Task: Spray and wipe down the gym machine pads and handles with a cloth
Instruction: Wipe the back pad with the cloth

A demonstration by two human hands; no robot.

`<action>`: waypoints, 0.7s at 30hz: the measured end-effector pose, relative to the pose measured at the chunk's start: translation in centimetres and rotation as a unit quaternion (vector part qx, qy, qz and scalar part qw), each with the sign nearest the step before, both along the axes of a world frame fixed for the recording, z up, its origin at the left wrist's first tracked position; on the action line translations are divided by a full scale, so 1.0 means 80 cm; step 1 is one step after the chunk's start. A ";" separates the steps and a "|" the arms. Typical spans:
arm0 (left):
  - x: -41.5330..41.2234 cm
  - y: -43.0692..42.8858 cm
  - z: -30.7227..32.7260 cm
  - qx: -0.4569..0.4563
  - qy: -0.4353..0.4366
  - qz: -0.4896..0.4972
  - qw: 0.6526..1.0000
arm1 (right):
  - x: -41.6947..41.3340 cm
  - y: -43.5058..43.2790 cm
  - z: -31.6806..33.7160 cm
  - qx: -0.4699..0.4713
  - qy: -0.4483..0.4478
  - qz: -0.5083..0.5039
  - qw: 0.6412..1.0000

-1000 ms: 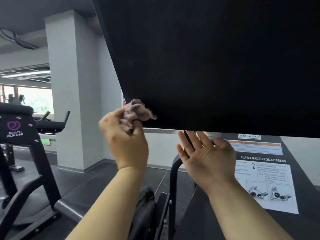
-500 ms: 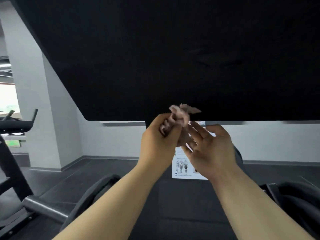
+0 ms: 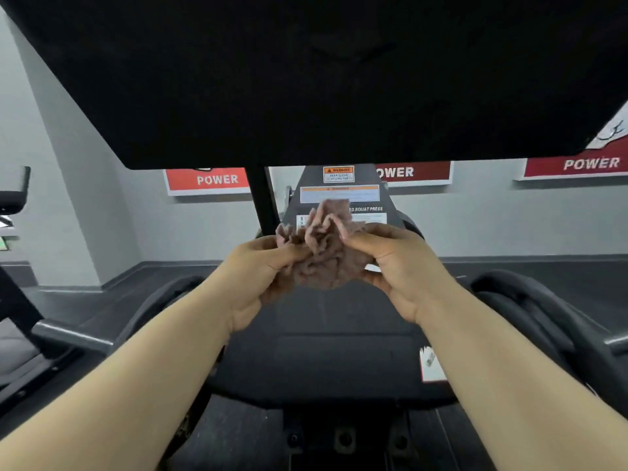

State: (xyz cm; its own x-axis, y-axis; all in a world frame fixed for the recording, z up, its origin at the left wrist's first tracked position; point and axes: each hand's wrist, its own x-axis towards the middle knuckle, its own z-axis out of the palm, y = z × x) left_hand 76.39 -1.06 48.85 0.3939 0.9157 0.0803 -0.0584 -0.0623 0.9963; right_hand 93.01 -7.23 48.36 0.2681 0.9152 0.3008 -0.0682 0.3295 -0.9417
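Pinkish-brown crumpled cloth (image 3: 323, 248) sits bunched between both hands in front of the squat press machine's black seat pad (image 3: 319, 351), below the big black footplate (image 3: 323, 73); the left hand (image 3: 261, 273) pinches its left side, the right hand (image 3: 397, 266) grips its right side

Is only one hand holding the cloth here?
No, the left hand and the right hand both grip the crumpled cloth between them.

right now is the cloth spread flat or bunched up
Bunched up. The cloth is a crumpled wad of folds and ruffles, pinched between the left hand and the right hand, with no flat face showing.
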 end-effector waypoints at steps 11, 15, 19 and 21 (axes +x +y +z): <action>0.007 -0.005 -0.099 -0.126 0.121 -0.037 0.984 | 0.010 0.013 -0.085 -0.127 0.077 -0.065 0.987; 0.013 -0.006 -0.132 -0.142 0.089 -0.096 0.981 | 0.014 0.026 -0.099 -0.166 0.083 -0.030 0.982; 0.008 -0.005 -0.152 -0.161 -0.008 -0.106 0.981 | 0.019 0.034 -0.105 -0.181 -0.037 -0.043 0.982; 0.010 -0.011 -0.151 -0.166 -0.023 -0.105 0.980 | 0.019 0.034 -0.107 -0.187 -0.086 -0.054 0.977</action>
